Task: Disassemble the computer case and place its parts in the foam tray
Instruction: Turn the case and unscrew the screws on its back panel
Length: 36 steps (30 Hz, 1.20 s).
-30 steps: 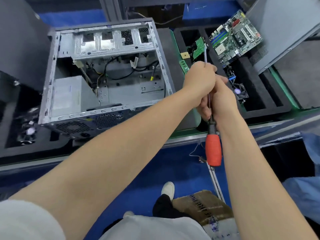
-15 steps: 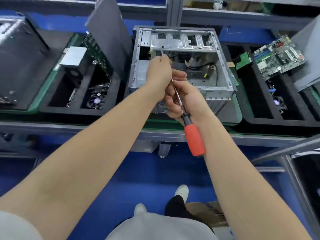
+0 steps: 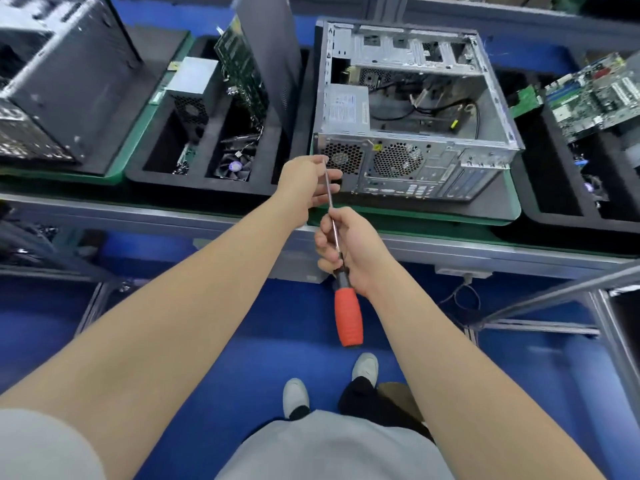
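An open grey computer case (image 3: pixel 412 109) lies on its side on the bench, its rear panel with fan grilles facing me and a silver power supply (image 3: pixel 346 107) still inside with loose cables. My right hand (image 3: pixel 349 247) grips the metal shaft of a red-handled screwdriver (image 3: pixel 348 317), handle hanging down toward me. My left hand (image 3: pixel 304 183) pinches the shaft near its tip, just left of the case's rear lower corner. A black foam tray (image 3: pixel 214 181) to the left holds a power supply, a fan and a green board.
A dark side panel (image 3: pixel 273 53) stands upright in the left tray. Another black case (image 3: pixel 52 81) sits far left. A second foam tray (image 3: pixel 568 209) on the right carries a motherboard (image 3: pixel 595 98). The bench's metal edge (image 3: pixel 450 247) runs below; blue floor and my shoes lie underneath.
My view has shifted so the case now sits right of centre. Both hands with the screwdriver have drawn back from above the case to in front of its rear left corner.
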Available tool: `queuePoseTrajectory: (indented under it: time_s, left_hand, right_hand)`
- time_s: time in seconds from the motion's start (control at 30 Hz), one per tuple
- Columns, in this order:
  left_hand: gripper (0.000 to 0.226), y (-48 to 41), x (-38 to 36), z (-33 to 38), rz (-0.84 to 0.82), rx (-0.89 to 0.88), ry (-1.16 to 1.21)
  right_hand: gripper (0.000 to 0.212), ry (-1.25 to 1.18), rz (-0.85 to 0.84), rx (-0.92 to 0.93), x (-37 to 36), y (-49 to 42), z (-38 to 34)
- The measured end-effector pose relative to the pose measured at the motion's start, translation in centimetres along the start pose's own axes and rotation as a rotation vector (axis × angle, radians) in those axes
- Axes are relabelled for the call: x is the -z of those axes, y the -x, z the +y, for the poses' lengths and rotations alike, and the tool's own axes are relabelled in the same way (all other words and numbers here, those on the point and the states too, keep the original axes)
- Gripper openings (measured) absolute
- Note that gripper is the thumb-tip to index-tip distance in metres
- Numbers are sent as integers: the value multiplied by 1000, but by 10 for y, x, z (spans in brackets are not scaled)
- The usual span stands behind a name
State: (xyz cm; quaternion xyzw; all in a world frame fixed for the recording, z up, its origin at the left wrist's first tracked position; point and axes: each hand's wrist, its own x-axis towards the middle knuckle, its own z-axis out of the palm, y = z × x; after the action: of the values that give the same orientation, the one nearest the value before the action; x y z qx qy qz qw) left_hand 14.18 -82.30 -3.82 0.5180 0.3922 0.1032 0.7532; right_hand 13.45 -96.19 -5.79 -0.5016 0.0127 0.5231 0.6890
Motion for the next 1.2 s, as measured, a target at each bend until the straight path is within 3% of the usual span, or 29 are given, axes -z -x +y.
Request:
queuePoseTrajectory:
  time_s: [0.23, 0.8, 1.2]
  left_hand:
    - [23, -9, -8, 0, -86, -52, 38]
    - [24, -20, -2, 3, -88, -93, 31]
    - [23, -23, 3, 11, -142, -12, 64]
  right_hand:
    - [36, 90, 112, 64, 2, -1, -9]
    - [33, 172, 107, 61, -1, -2, -19]
    - [34, 72, 134, 91, -12, -7, -12]
